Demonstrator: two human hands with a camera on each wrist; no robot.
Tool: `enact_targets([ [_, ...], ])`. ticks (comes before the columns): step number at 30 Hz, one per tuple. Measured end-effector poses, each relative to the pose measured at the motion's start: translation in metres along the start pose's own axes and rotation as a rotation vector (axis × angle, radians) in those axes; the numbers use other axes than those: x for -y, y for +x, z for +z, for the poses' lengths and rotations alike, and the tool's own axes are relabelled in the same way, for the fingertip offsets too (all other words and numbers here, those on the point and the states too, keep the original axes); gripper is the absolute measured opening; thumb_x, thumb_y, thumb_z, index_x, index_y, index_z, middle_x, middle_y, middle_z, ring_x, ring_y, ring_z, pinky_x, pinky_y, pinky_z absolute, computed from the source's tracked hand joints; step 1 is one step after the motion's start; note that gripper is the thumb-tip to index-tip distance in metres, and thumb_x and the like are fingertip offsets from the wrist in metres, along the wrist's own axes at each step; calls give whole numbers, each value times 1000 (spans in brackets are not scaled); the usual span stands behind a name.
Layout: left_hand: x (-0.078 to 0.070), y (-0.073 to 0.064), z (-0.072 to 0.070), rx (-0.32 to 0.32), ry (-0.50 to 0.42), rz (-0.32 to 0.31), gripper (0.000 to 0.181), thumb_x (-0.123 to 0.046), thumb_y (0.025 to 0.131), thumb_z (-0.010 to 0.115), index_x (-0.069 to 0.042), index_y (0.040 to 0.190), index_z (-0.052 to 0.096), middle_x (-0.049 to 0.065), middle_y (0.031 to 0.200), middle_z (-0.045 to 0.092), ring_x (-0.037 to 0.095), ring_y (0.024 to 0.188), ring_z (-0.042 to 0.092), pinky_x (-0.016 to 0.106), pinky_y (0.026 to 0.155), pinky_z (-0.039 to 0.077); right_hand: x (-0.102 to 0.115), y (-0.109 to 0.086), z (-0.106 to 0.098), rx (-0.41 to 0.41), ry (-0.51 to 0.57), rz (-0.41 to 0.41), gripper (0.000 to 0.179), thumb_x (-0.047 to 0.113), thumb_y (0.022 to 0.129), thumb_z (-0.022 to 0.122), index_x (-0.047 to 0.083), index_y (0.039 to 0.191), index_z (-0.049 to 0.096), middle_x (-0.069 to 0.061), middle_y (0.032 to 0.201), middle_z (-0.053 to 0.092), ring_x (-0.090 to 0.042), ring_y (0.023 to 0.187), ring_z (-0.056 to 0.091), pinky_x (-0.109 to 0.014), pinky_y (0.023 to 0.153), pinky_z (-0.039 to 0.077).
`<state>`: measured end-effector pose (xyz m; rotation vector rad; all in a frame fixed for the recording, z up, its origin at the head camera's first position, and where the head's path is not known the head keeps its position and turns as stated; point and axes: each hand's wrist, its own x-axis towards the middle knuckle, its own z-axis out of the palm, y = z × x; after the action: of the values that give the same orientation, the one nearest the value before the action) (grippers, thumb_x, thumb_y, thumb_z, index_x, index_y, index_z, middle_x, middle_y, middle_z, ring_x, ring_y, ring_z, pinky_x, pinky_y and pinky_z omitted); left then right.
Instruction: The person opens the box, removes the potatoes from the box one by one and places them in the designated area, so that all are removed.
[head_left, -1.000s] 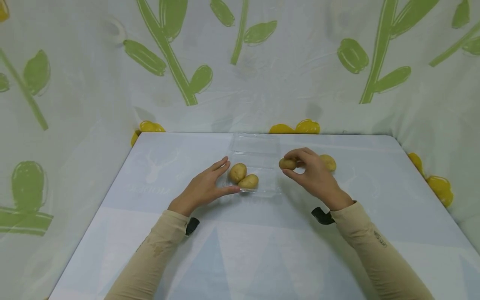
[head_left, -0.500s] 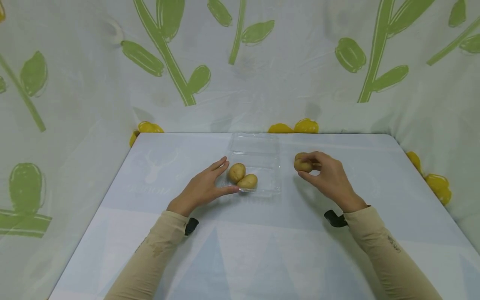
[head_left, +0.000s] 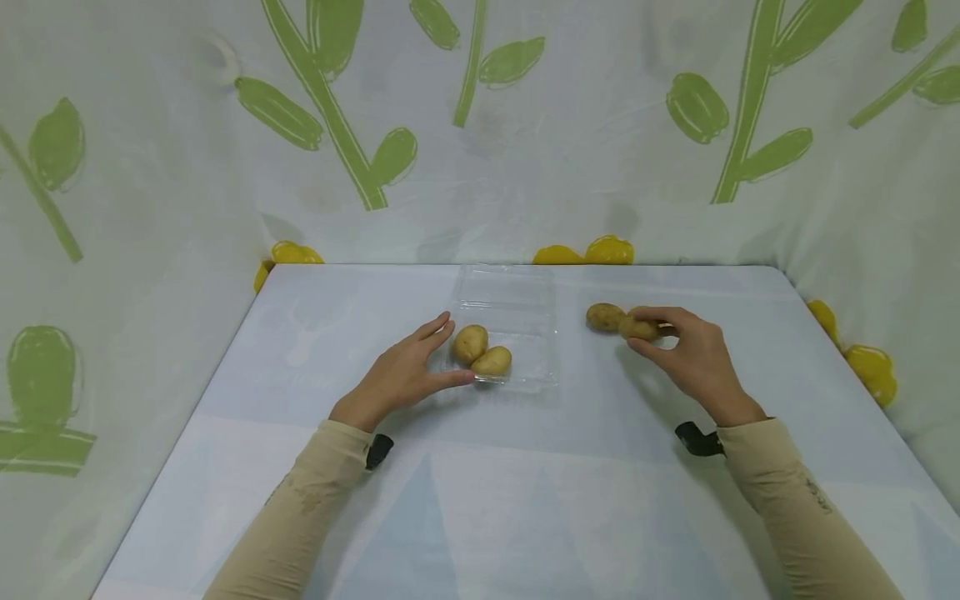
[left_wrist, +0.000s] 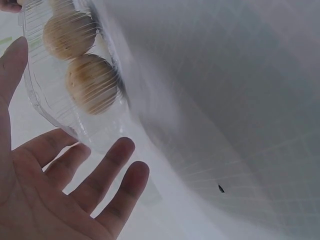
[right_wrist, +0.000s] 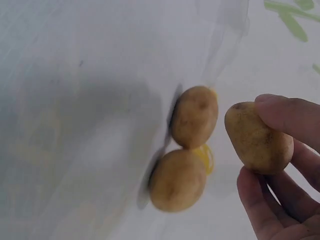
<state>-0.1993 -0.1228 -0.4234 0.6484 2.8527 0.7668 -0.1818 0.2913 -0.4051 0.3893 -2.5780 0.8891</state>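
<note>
A clear plastic container (head_left: 534, 354), its lid folded back, holds two potatoes on its left side, a front potato (head_left: 492, 362) and a rear potato (head_left: 470, 343). My left hand (head_left: 401, 371) lies at its left end, fingers spread and thumb tip right at the front rim. The left wrist view gives both potatoes through the ribbed wall. Between thumb and fingers, my right hand (head_left: 693, 350) pinches a potato (right_wrist: 260, 139), right of the container. Two more lie close together on the table: an upper potato (right_wrist: 195, 117) and a lower potato (right_wrist: 178, 180). In the head view, the held one partly covers them.
The white table (head_left: 480, 500) has a pale blue triangle print. Behind it hangs a light curtain (head_left: 480, 183) with green leaves, close to the table's back edge. Both forearms wear beige sleeves (head_left: 300, 500), with a dark wrist mount (head_left: 697, 439) at the right wrist.
My right hand has moved right with the potato, away from the container and over toward the loose potatoes. The left hand has kept its place at the container.
</note>
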Motion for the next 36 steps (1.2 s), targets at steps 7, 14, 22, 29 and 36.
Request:
enact_targets([
  [7,1,0,-1,7,-14,-2,103,-79,83,60,-16,160,32,-8,167,19,23,150,29,50,117,33,-19,-3,-11,-77,14,71,41,11,82,86,5,120,71,-10,115,72,-20,97,69,-5,78,42],
  [14,1,-1,0,4,-27,-5,103,-78,83,61,-15,159,33,-9,167,20,24,150,30,51,116,33,-40,-5,-18,-101,49,168,42,14,84,85,3,121,69,-13,117,70,-3,101,61,-4,80,46],
  [22,1,-1,1,1,-23,-3,102,-77,84,61,-16,160,33,-9,168,19,24,150,30,52,116,33,-56,-2,-23,-67,7,232,46,13,88,81,-1,129,65,-17,122,65,-29,109,60,-2,82,44],
  [29,0,-1,0,2,-25,-9,102,-78,84,61,-17,160,33,-10,167,19,24,150,30,51,116,34,-65,-2,-23,2,-7,274,47,21,92,77,-5,130,64,-23,125,59,-39,115,58,-1,79,43],
  [36,0,-1,0,9,-26,-15,102,-78,83,61,-18,160,32,-10,167,19,23,150,30,51,116,33,-71,0,-18,4,-39,267,46,22,92,78,-5,128,66,-25,122,62,-40,111,61,-6,77,45],
])
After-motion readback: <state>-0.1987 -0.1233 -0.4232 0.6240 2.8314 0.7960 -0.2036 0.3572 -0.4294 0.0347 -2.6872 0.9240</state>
